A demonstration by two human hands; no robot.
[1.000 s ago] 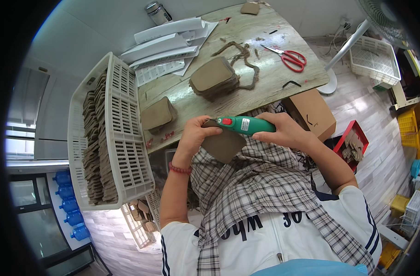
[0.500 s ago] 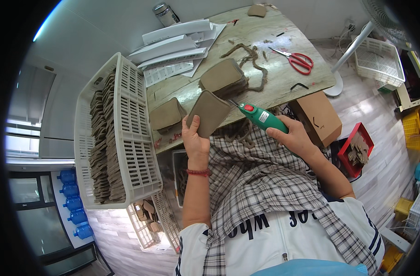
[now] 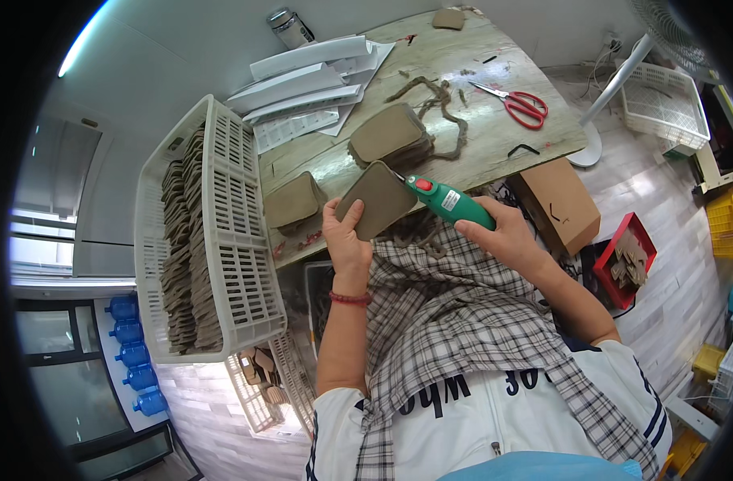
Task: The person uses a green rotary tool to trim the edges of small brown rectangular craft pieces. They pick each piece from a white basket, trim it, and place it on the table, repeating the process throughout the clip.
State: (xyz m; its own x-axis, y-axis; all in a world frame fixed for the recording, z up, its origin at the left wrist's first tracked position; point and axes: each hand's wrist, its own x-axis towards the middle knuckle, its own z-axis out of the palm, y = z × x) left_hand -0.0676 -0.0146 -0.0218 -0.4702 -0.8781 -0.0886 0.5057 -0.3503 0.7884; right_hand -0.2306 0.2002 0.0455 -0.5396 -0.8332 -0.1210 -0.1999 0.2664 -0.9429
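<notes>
My left hand grips a brown rounded-corner fabric pad by its lower left edge, thumb on top, and holds it tilted above the table's near edge. In my right hand is a green handheld power tool with a red switch. Its thin dark tip meets the pad's upper right edge or is very near it. Just beyond lies a stack of similar brown pads, and a smaller stack rests to the left. A ragged brown offcut strip curls beside the larger stack.
Red-handled scissors lie on the table. At left stands a white crate packed with brown pieces; papers and a flask are at the back. A cardboard box, red bin and fan stand are at right.
The tool has moved slightly left and up, bringing its tip to the pad's upper right edge. My left hand and the pad have shifted a little to the right.
</notes>
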